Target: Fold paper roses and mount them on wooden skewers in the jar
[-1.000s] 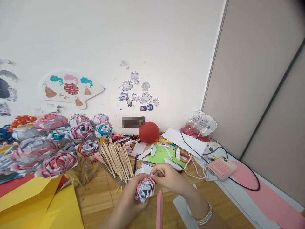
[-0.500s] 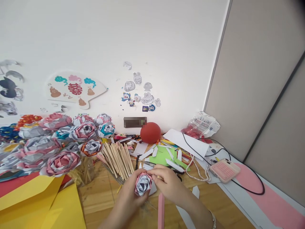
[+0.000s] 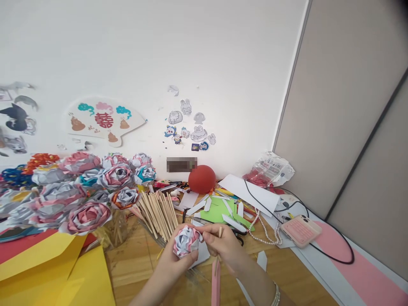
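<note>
A small pink and pale-grey paper flower (image 3: 186, 241) is cradled in my left hand (image 3: 174, 259), whose thumb presses its lower right side. My right hand (image 3: 225, 246) is closed, with thumb and forefinger meeting at the flower's right edge. A thin wooden stick (image 3: 220, 232) passes between the fingers of that hand; part of it is hidden there. Under the right hand lies a pink paper strip (image 3: 216, 284), and a white strip (image 3: 262, 260) lies to its right.
A bundle of wooden sticks (image 3: 157, 214) stands just left of my hands. Finished paper flowers (image 3: 89, 216) crowd the left side above yellow paper (image 3: 92, 276). Behind are a red balloon (image 3: 202, 179), green paper (image 3: 216, 210) and pearl beads (image 3: 269, 241); a pink phone (image 3: 301, 230) lies right.
The flower has turned in my left hand, showing its side instead of its centre. My right hand has rotated, and the wooden stick now shows upright between its fingers.
</note>
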Tool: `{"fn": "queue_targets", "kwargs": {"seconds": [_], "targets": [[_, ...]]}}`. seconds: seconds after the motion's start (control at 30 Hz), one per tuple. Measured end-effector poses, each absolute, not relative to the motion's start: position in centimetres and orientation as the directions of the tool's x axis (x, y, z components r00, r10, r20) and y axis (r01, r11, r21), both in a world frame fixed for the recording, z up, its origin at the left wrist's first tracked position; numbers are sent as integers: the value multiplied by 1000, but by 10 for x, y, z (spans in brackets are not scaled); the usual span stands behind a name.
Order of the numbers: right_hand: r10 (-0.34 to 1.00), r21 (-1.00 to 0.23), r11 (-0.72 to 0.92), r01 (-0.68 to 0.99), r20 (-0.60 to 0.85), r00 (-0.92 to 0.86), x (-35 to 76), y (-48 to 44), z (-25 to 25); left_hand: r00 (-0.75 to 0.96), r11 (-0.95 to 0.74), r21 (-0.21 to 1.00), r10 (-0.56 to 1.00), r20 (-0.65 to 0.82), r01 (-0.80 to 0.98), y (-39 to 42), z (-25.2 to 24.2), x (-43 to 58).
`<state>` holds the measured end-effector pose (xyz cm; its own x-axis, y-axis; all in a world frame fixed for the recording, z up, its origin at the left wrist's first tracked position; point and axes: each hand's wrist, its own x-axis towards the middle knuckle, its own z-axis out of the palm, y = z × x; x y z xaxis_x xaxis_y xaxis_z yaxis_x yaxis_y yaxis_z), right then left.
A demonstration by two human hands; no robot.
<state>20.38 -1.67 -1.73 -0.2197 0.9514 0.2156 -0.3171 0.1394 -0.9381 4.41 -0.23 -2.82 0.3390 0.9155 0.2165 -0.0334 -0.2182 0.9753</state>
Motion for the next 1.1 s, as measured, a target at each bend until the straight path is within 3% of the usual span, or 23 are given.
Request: {"fn": "queue_targets", "kwargs": {"seconds": [0.23,0.4,0.5,0.6,0.73,0.93,1.1], "targets": [[949,-907,156,-391,248,-196,197,-19,-17,435,-87,990,891,126,-109,-8,-26,44],[948,-914,211,-345,277,-154,194,-19,-20,437,-72,993,893,104,-91,-9,-22,47],[943,-926,310,-213,328,-55,197,-19,-22,386,-134,988,909,155,-79,-9,-19,46],[922,-921,383,69,386,27,199,-21,-20,297,-264,965,920,254,-8,-10,-17,45],[871,-821,471,323,491,-22,198,-26,-14,272,-413,907,885,377,86,-12,-18,45],[811,-707,557,437,576,-103,195,-32,-11,255,-495,856,856,450,150,-12,-21,47],[864,-764,478,432,497,-76,195,-29,-12,257,-531,822,839,479,205,-12,-21,47]]}}
